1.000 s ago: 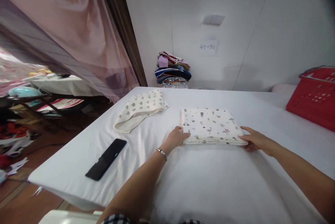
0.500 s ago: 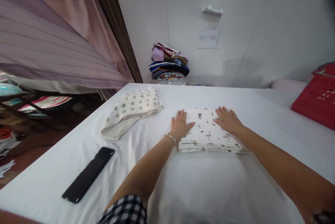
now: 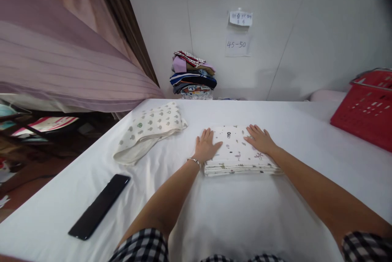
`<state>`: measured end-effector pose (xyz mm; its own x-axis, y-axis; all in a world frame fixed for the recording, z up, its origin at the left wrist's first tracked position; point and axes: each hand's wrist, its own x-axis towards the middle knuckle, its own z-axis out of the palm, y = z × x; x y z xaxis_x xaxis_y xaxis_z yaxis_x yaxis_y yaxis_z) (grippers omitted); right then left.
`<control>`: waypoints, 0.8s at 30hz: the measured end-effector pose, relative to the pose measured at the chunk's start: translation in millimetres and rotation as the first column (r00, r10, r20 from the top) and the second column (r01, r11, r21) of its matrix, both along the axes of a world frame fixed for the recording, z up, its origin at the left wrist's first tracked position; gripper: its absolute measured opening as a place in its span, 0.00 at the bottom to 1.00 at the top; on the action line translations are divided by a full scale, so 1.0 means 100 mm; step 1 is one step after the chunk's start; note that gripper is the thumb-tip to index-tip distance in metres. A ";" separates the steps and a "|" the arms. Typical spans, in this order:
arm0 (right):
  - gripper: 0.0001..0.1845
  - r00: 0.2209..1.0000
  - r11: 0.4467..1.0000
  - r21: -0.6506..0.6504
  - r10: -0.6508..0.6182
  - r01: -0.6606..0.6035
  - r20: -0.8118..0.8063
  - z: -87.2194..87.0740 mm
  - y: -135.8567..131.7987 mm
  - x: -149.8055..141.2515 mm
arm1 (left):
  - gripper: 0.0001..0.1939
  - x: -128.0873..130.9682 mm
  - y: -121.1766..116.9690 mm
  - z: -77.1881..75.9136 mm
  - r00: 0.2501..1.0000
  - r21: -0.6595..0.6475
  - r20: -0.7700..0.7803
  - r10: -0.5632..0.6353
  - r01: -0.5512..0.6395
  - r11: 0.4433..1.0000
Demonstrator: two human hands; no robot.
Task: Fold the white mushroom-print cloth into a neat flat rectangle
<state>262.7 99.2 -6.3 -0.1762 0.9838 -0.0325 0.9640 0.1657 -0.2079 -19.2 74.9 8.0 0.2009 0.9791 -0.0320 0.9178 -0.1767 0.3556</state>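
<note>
A folded white cloth [image 3: 234,152] with small printed figures lies in several layers in front of me. My left hand [image 3: 206,146] rests flat at its left edge, fingers spread and pointing away from me. On the upper right part of the same cloth lies my right hand [image 3: 260,138], palm down with fingers apart. Neither hand grips anything. To the left is a second cloth [image 3: 153,127], cream with grey-green tree-like prints, loosely folded with one corner turned out.
A black phone [image 3: 99,207] lies at the left on the white-covered table [image 3: 245,213]. Folded clothes [image 3: 193,75] are stacked at the back against the wall. A red basket [image 3: 364,109] stands at the right. Curtains [image 3: 76,62] hang at the left, beside the table's edge.
The view has shifted slightly, bringing more of the red basket in and turning the upper wall note readable. Both hands stay flat on the folded cloth.
</note>
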 end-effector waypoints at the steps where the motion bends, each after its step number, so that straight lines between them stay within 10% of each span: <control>1: 0.35 1.000 1.000 -0.004 -0.001 0.001 -0.004 0.01 0.00 -0.01 | 0.38 0.00 0.00 0.00 1.000 0.003 -0.004 -0.001 0.001 1.000; 9: 0.32 0.983 0.991 -0.074 -0.120 0.111 -0.140 0.24 -0.08 0.05 | 0.38 0.00 0.01 0.02 0.999 0.001 -0.033 0.004 -0.004 1.000; 16: 0.33 0.996 0.999 0.000 -0.044 0.045 -0.072 0.05 -0.62 0.22 | 0.38 0.00 0.03 0.01 0.998 0.012 -0.055 0.000 0.001 1.000; 24: 0.31 0.995 0.997 -0.050 -0.070 0.067 -0.071 0.31 -0.77 0.08 | 0.41 0.05 -0.04 0.39 0.998 -0.135 -0.058 -0.034 0.026 0.990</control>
<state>270.7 22.0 24.4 -0.1121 0.9913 -0.0687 0.9548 0.0883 -0.2838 -13.8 70.8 46.8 0.2234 0.9588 -0.1757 0.9331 -0.1583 0.3228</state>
